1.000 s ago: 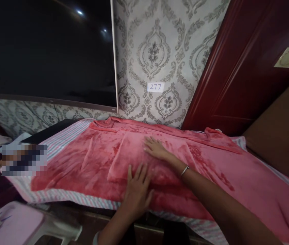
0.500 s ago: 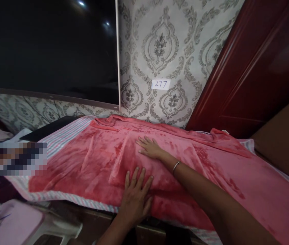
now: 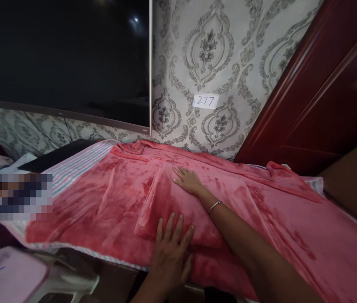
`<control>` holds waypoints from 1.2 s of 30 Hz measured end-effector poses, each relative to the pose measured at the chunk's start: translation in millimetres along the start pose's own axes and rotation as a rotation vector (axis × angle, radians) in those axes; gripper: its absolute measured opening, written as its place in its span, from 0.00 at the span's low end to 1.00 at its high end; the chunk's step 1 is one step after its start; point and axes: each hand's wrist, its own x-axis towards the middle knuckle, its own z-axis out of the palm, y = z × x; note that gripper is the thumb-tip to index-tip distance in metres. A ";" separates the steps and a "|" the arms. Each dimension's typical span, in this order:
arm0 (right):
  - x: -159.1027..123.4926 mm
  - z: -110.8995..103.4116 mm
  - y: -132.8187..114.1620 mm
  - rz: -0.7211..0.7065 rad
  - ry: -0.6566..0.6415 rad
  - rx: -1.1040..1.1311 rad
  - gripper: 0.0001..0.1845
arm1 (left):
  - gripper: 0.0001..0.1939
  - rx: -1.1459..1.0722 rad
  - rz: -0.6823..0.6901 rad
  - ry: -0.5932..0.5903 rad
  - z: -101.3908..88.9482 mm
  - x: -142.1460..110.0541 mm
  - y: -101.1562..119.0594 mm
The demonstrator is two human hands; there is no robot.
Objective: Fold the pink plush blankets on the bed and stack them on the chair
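A red plush cloth (image 3: 80,206) lies spread over a striped cloth (image 3: 80,168). Near its middle is a raised, folded flap (image 3: 153,206) with a soft edge on the left. My left hand (image 3: 172,248) rests on the near part of this flap, fingers spread and pointing away from me. Farther back, my right hand (image 3: 187,180) lies flat on the flap's upper part, palm down, fingers apart, with a bracelet (image 3: 215,206) on the wrist. Neither hand grips the plush; both press on its surface.
A large dark screen (image 3: 64,54) hangs at the upper left. Behind the cloth is a patterned wall (image 3: 210,54) with a paper label (image 3: 205,101). A dark red door panel (image 3: 317,97) stands at the right. A pale pink stool (image 3: 14,269) is at the lower left.
The camera view has shifted slightly. Both hands stay on nearly the same spots of the flap, which keeps about the same shape.
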 end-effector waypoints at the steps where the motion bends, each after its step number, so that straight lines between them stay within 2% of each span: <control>1: -0.4 1.7 0.3 0.002 0.011 -0.003 0.36 | 0.37 -0.003 -0.001 0.003 0.6 -0.1 0.0; 13: -4.6 -3.3 -4.4 0.012 -0.011 0.012 0.36 | 0.37 0.017 -0.034 -0.042 -3.1 0.1 2.6; 22: -25.0 -25.6 -26.4 0.033 -0.028 0.108 0.34 | 0.38 0.027 -0.030 -0.049 -7.0 0.8 3.5; 26: -56.3 -20.8 -43.0 -0.138 -0.013 0.083 0.31 | 0.37 -0.002 -0.001 -0.064 -16.0 5.6 -4.1; 29: -81.6 -11.9 -51.3 -0.294 -0.043 0.096 0.31 | 0.32 0.002 -0.046 -0.042 -22.0 6.9 -15.9; 31: -90.8 -7.0 -53.6 -0.349 -0.069 0.090 0.31 | 0.30 0.027 -0.081 -0.009 -21.5 4.2 -23.8; 33: -90.1 -3.7 -53.1 -0.368 -0.087 0.059 0.31 | 0.30 0.053 -0.088 0.015 -17.8 -0.4 -29.2; 36: -72.5 -1.1 -49.0 -0.340 -0.086 0.010 0.34 | 0.30 0.080 -0.080 0.037 -11.8 -6.5 -31.5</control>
